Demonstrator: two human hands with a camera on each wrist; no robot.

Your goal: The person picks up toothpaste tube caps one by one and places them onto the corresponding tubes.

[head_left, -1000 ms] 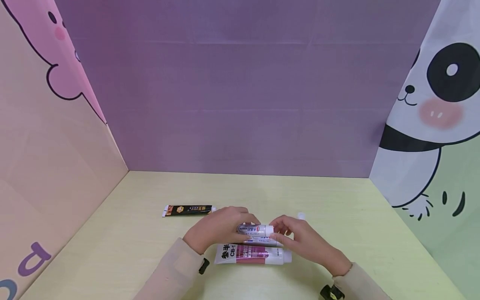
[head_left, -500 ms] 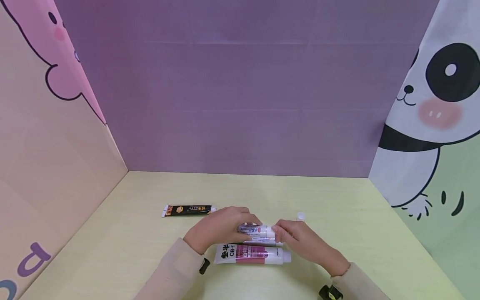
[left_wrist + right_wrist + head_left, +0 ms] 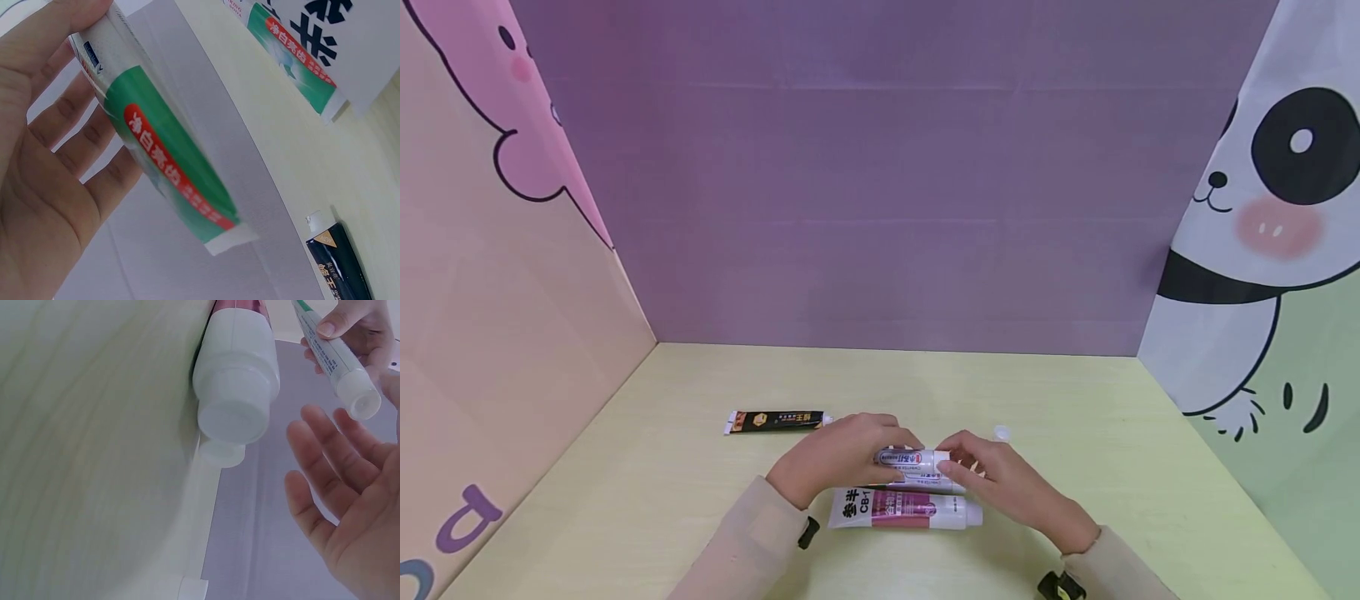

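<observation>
White toothpaste tube (image 3: 913, 461), marked in green and red, is held above the tabletop (image 3: 1037, 400) at the lower centre of the head view, pinched between thumb and fingers of the left hand (image 3: 842, 454). The right hand (image 3: 1006, 477) is beside its capped end, fingers spread; whether the thumb touches is unclear. Below in the frame lies a pink-and-white tube (image 3: 906, 509), and farther left a black tube (image 3: 778, 421), its tip beside the left hand.
</observation>
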